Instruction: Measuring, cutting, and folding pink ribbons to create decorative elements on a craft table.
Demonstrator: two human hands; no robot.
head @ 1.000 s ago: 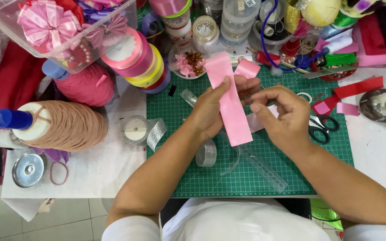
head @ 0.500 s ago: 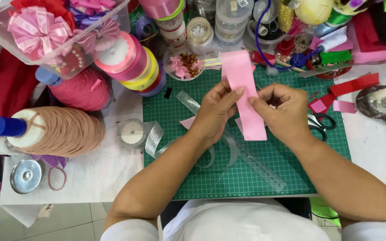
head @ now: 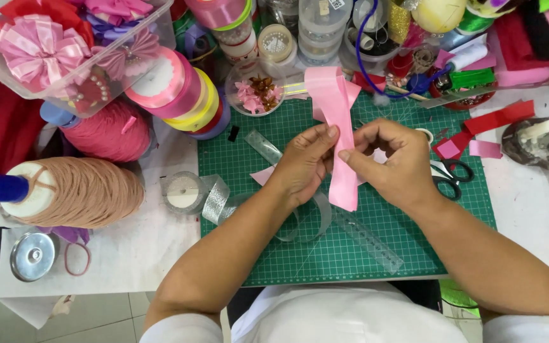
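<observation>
Nearest, a clear ruler point(head: 366, 236) is lying on the green cutting mat point(head: 325, 254). Above it, the left hand point(head: 305, 162) and right hand point(head: 392, 162) are both pinching the pink ribbon strip point(head: 341, 136), fingers closed on it; the strip is now standing more upright than a second ago, its lower end hanging freer. Farther off, ribbon spools point(head: 173, 89) are sitting on the bench
</observation>
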